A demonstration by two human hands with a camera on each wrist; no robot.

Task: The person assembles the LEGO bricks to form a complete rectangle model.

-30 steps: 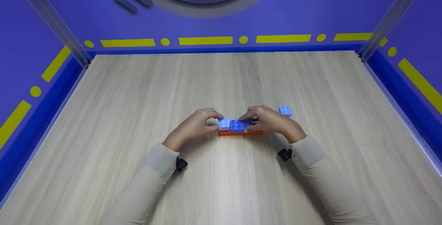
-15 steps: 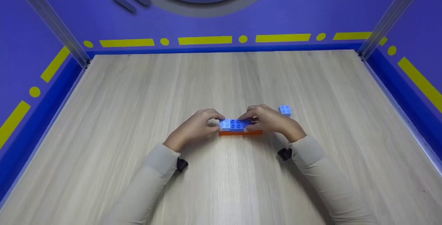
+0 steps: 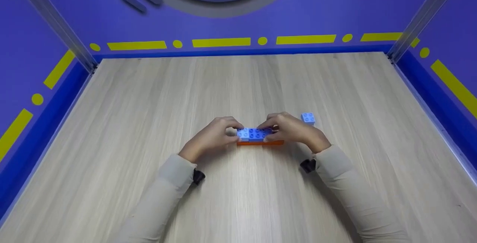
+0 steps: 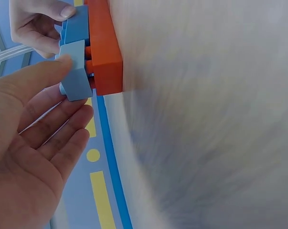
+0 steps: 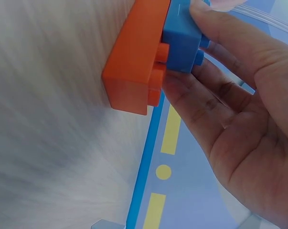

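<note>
An orange brick (image 3: pixel 261 143) lies on the table with a blue brick (image 3: pixel 258 134) and a light blue brick (image 3: pixel 243 135) side by side above it. My left hand (image 3: pixel 211 135) pinches the light blue brick (image 4: pixel 77 71) between thumb and fingers; in the left wrist view, orange studs show in a gap beneath it. My right hand (image 3: pixel 292 129) grips the blue brick (image 5: pixel 181 40) near its right end. Past that end, studs of the orange brick (image 5: pixel 134 62) stand uncovered in the right wrist view.
A second light blue brick (image 3: pixel 308 118) sits on the wooden table (image 3: pixel 238 86), behind and to the right of my right hand. Blue and purple walls (image 3: pixel 238 27) with yellow markings border the table at the back and both sides.
My left hand and its light blue brick have shifted slightly to the right, and the brick now stands tight and level beside the blue one. My right hand has barely moved.
</note>
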